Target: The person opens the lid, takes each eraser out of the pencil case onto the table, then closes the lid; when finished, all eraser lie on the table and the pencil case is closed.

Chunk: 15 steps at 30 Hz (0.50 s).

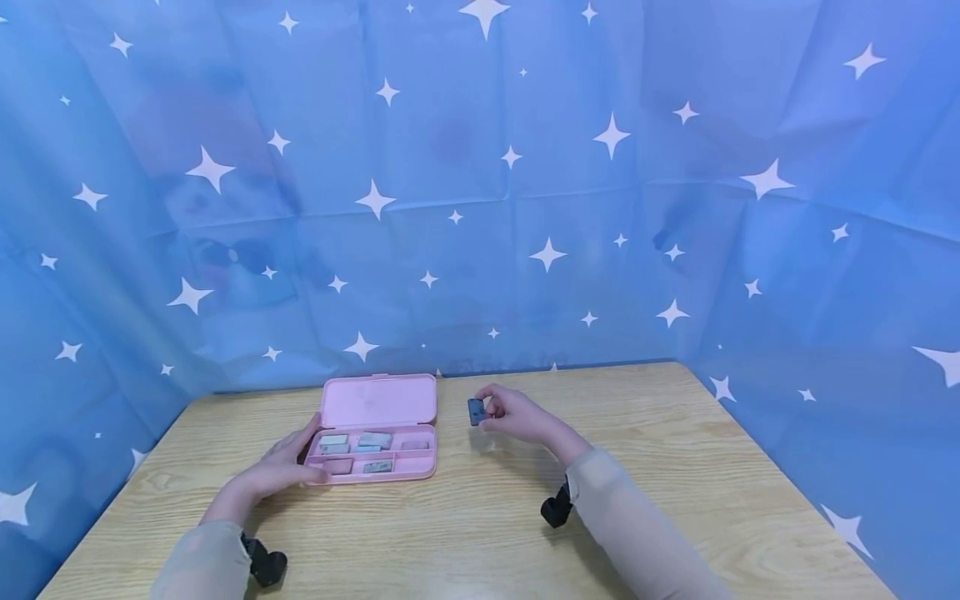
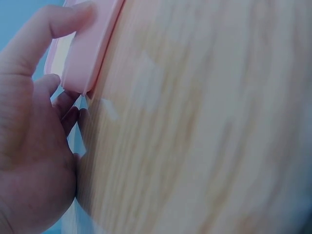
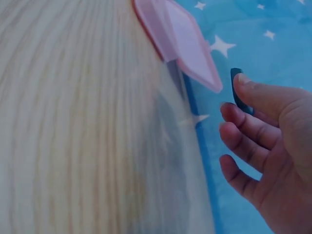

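Observation:
A pink pencil case (image 1: 372,483) lies on the table with its lid tipped back. My left hand (image 1: 277,469) grips its left end, thumb on the front wall and fingers round the far side; the left wrist view shows the thumb on the pink wall (image 2: 80,61). Several small flat rectangular pieces, pale green, grey-blue and pinkish, lie in its compartments, one a green-grey piece (image 1: 378,467) in front. To the right of the case, my right hand (image 1: 517,415) pinches a small dark blue-grey rectangular block (image 1: 476,412) above the table. Its thin dark edge (image 3: 236,87) shows in the right wrist view.
The wooden table (image 1: 465,542) reaches back to a blue cloth (image 1: 450,275) with white stars, which hangs behind it and along both sides. The raised lid (image 1: 379,400) stands near the table's back edge. Black wrist cameras sit on both sleeves.

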Each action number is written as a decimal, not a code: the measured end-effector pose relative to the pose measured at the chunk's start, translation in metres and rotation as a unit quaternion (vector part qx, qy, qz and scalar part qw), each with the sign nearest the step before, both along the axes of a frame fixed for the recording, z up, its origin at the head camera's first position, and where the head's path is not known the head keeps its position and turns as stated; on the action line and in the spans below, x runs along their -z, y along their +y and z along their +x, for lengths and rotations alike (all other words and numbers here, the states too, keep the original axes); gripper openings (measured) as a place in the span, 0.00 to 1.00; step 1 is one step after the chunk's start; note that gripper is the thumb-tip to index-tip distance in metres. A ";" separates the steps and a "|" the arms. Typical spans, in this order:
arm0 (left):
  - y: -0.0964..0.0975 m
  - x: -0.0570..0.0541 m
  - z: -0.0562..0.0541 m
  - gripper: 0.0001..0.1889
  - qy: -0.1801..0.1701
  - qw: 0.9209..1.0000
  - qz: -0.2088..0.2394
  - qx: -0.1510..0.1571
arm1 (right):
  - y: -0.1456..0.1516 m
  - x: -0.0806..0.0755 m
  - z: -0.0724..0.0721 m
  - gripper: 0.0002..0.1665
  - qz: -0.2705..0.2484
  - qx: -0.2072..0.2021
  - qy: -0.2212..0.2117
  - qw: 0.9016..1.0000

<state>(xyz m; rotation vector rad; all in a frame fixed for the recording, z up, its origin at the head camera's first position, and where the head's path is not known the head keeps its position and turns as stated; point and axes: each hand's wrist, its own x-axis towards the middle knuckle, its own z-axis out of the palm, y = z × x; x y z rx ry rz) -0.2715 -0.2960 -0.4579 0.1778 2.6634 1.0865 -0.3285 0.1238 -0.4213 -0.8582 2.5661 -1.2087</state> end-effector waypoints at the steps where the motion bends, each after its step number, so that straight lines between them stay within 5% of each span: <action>1: 0.000 -0.001 0.000 0.64 -0.001 1.000 -0.002 0.001 | 0.002 0.002 -0.001 0.27 -0.001 0.003 -0.001 1.000; 15: 0.003 -0.003 0.003 0.63 0.000 1.000 -0.003 -0.002 | 0.007 0.021 -0.003 0.24 -0.008 0.046 -0.006 0.999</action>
